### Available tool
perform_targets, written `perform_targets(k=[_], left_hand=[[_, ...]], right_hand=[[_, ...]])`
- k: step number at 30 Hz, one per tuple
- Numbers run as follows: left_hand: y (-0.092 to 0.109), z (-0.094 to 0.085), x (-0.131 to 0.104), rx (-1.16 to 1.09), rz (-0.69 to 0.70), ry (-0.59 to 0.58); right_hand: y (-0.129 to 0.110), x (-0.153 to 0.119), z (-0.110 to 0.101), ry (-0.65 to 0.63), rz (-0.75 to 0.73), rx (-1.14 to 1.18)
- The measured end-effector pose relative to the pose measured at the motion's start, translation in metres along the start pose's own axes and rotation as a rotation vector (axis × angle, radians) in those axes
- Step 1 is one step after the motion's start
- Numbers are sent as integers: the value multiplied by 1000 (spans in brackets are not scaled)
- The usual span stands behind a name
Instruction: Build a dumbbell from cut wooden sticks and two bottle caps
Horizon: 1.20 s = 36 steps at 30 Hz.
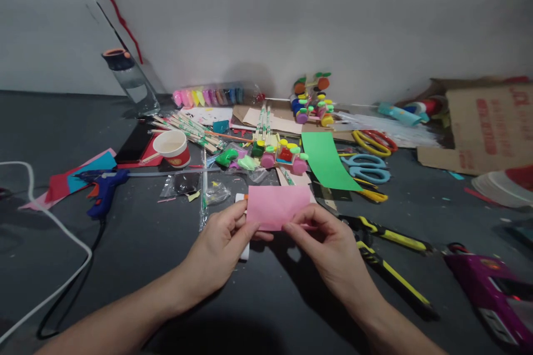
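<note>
A small pink paper (277,206) is held up above the dark table between both hands. My left hand (225,244) pinches its lower left corner, thumb in front and fingers behind. My right hand (328,244) grips the lower right part between thumb and fingers. Behind the left fingers, a white tube-like object (245,249) shows in part; whether the hand touches it I cannot tell. A green paper sheet (328,160) lies just beyond the right hand, and yellow-black pliers (391,266) rest to its right.
A blue glue gun (109,191), a paper cup (171,148) and a water bottle (132,83) stand or lie left. Clay figures (285,156), wooden sticks (189,128) and scissors (368,169) lie beyond the hands. At right are a cardboard box (491,122) and a purple device (487,294).
</note>
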<state>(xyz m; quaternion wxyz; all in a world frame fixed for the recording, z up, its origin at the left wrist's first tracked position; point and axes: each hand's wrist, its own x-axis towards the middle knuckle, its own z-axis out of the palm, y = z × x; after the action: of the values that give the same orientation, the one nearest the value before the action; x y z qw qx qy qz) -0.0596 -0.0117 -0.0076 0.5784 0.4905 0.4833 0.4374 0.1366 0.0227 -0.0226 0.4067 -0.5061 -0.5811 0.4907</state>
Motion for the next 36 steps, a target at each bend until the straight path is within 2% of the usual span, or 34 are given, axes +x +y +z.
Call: perform_targets(k=[3, 5, 8, 10, 14, 19, 25, 36], left_hand=[[4, 1, 0, -88, -11, 58], [6, 2, 0, -152, -16, 68], [8, 7, -2, -222, -38, 14], [10, 10, -3, -244, -48, -29], [16, 13, -6, -205, -66, -48], [19, 7, -7, -146, -90, -65], [8, 5, -7, -110, -235, -113], [7, 12, -4, -113, -278, -78]], right_hand=[[-3, 4, 1, 46, -20, 149], [-6, 4, 4, -33, 13, 220], [-10, -1, 9, -214, 109, 243], [-10, -4, 10, -249, 154, 235], [-5, -8, 8, -178, 194, 204], [4, -9, 7, -120, 214, 215], [8, -5, 13, -144, 218, 302], [11, -8, 16, -190, 230, 368]])
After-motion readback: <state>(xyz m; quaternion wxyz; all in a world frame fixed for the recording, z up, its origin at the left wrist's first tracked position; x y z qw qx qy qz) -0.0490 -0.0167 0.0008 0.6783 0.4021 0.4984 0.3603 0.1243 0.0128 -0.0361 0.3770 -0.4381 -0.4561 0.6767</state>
